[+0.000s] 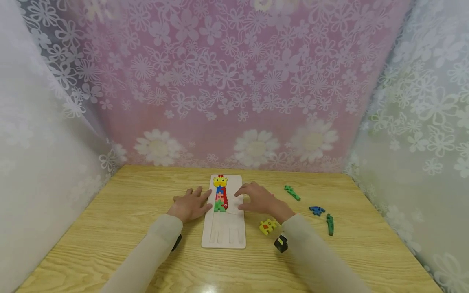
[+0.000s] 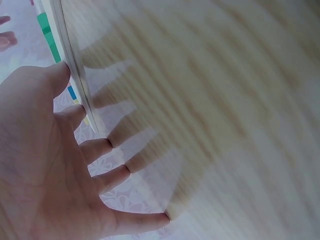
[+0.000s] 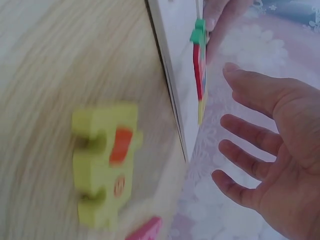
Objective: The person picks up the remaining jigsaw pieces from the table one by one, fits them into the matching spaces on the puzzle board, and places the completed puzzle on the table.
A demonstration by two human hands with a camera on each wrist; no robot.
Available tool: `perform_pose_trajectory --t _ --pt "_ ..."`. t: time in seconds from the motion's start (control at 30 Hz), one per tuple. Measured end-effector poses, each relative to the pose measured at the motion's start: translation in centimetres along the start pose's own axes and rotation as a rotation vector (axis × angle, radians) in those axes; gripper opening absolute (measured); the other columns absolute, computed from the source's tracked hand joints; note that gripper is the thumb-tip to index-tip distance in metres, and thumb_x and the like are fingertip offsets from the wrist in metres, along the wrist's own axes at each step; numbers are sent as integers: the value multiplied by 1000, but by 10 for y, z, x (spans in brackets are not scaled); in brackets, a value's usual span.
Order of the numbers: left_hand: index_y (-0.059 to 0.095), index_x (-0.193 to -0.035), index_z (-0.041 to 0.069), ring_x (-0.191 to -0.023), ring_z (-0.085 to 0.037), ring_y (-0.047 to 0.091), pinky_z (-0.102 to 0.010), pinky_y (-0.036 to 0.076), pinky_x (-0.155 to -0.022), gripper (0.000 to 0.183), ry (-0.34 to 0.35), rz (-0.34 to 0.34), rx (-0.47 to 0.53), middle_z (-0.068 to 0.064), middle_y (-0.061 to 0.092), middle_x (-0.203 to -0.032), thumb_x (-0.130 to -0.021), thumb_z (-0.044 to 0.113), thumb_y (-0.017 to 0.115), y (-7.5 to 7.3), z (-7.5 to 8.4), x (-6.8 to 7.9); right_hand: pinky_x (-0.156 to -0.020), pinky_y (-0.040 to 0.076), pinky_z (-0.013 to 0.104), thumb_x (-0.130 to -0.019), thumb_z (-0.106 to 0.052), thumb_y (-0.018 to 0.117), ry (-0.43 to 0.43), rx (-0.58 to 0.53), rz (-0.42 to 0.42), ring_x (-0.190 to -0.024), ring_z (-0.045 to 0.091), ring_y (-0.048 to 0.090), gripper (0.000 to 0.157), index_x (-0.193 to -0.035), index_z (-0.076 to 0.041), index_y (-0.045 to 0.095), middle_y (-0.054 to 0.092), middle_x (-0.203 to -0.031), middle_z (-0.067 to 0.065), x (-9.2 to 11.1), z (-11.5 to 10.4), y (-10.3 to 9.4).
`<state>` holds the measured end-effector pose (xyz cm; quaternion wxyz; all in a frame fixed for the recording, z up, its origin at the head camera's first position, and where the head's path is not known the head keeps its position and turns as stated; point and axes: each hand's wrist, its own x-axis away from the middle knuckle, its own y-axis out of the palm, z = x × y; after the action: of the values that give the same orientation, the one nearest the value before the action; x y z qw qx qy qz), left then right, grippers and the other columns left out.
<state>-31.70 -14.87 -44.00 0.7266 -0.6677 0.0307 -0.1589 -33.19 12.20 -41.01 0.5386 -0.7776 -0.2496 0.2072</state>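
A pale wooden puzzle board (image 1: 229, 221) lies on the table, with a giraffe's yellow head (image 1: 220, 181) and blue, pink, red and green neck pieces in its upper left. My left hand (image 1: 188, 206) is spread flat at the board's left side. Its thumb and forefinger touch the board's edge, while the other fingertips rest on the tabletop. Over the right part of the board hovers my right hand (image 1: 258, 199), fingers apart and slightly bent, nothing between them. A yellow puzzle piece (image 3: 107, 165) with orange marks lies near it on the table.
Right of the board are a green piece (image 1: 292, 193), a blue piece (image 1: 316, 210) and a darker green piece (image 1: 330, 224). A pink piece (image 3: 145, 230) is mostly hidden behind my right hand in the head view. Floral curtains (image 1: 227, 81) enclose the wooden table.
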Motion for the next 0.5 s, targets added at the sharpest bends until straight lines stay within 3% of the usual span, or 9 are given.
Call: perform_pose_trajectory --t 0.13,0.5 --pt "25 -166 30 -155 -47 28 -84 36 -102 66 2 -11 -12 -11 25 -172 -107 59 37 0 -1 1 -109 46 57 -93 -23 78 0 12 -7 -126 35 56 36 -127 -10 74 68 -133 10 8 8 -6" --pt "24 -166 29 -158 -46 23 -89 27 -103 66 1 -26 11 -11 23 -173 -108 58 36 -3 0 4 -100 51 55 -92 -19 79 -97 96 -26 -112 34 61 32 -123 -8 76 72 -124 12 36 18 -17"
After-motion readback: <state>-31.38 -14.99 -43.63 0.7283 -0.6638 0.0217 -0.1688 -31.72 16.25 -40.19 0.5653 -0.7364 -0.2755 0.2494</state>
